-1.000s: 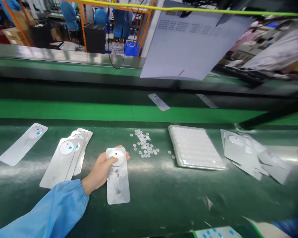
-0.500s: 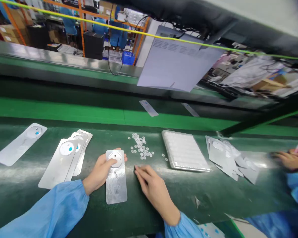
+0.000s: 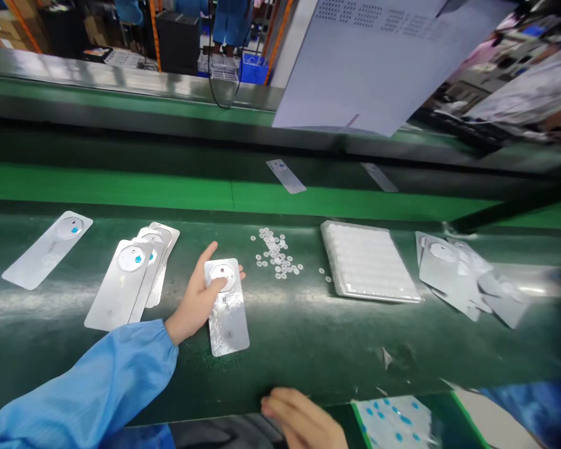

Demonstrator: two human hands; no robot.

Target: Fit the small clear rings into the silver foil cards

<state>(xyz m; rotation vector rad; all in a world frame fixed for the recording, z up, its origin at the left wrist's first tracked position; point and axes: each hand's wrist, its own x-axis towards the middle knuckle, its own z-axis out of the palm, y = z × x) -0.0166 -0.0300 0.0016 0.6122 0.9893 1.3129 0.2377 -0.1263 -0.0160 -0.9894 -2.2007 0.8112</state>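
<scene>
My left hand [image 3: 197, 302] is closed around a silver metal plate [image 3: 229, 327] with rounded corners, dark printed characters and a white round area near its top. The thumb presses on that round area. Low in view, at the table's front edge, is my right hand [image 3: 306, 418], its fingers drawn together; a small dark spot shows at the fingertips, and what they hold, if anything, cannot be made out. Small whitish rings [image 3: 277, 252] lie scattered on the green table beyond the hands. Left of my left hand, similar plates with blue dots [image 3: 116, 284] overlap in a fanned stack.
A single plate [image 3: 47, 249] lies far left. On the right are a white ribbed tray [image 3: 374, 262] and a loose pile of plates [image 3: 453, 274]. A sheet with blue dots [image 3: 395, 421] sits below the front edge. Paper [image 3: 341, 75] hangs above the back ledge.
My right hand has moved back toward me, from beside the plate to the table's front edge. The left hand still holds the plate. The co-worker's hands at right are no longer clearly visible.
</scene>
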